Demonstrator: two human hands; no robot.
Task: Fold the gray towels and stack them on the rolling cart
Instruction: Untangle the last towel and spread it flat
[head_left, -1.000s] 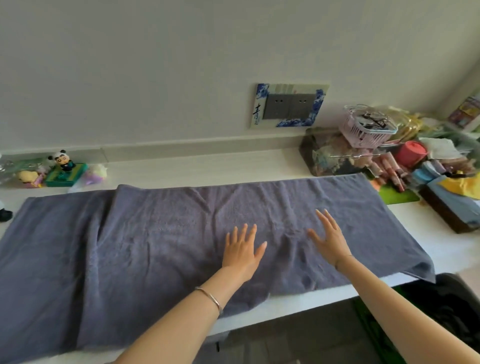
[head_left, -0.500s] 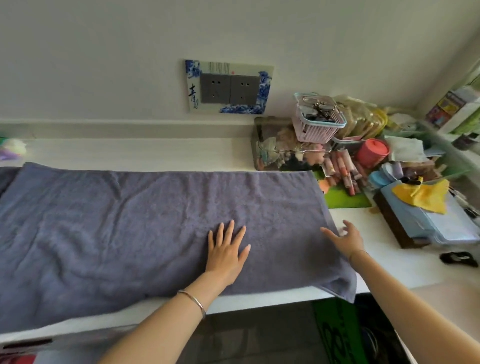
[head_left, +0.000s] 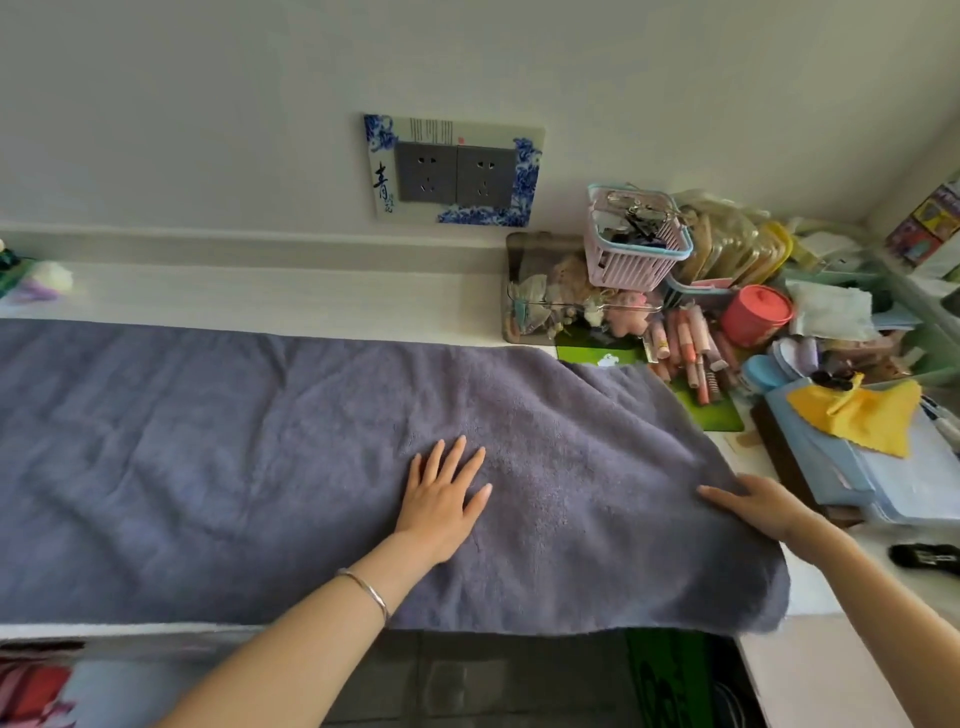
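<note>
A large gray towel (head_left: 234, 457) lies spread flat across the white counter (head_left: 270, 299), its near edge hanging slightly over the front. My left hand (head_left: 441, 499) presses flat on the towel with fingers straight and spread. My right hand (head_left: 753, 506) rests at the towel's right edge, thumb on the cloth; the fingers along the far side of the edge are partly hidden. No rolling cart is in view.
Clutter fills the counter's right end: a pink basket (head_left: 631, 244), a red cup (head_left: 756, 314), tubes on a green mat (head_left: 711, 410), blue cloths with a yellow rag (head_left: 857, 410), a black object (head_left: 927, 558). A double socket (head_left: 454, 174) is on the wall.
My view has swung right along the counter. My right hand slid from the towel's middle out to its right edge. My left hand stayed flat on the towel.
</note>
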